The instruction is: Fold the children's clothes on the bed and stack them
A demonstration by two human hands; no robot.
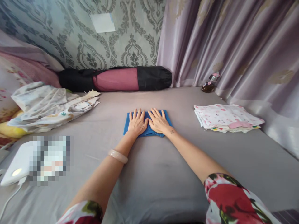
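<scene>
A folded blue cloth (149, 132) lies flat on the grey bed sheet (149, 165), in the middle of the view. Palm down on its left half rests my left hand (137, 122), fingers spread, with a pale bangle (118, 156) on the wrist. My right hand (159, 120) presses flat on the right half, its fingers also apart. The two thumbs nearly meet over the cloth's middle. Much of the cloth is covered by the hands, so I cannot tell what kind of garment or towel it is.
Folded printed cloths (227, 116) are stacked at right, with a bottle (210, 83) behind them. A crumpled cloth (51, 104) lies at left, above a white device with a cable (20, 163) and a blurred-out object (54, 160). A long black-and-pink bag (116, 79) lines the wall.
</scene>
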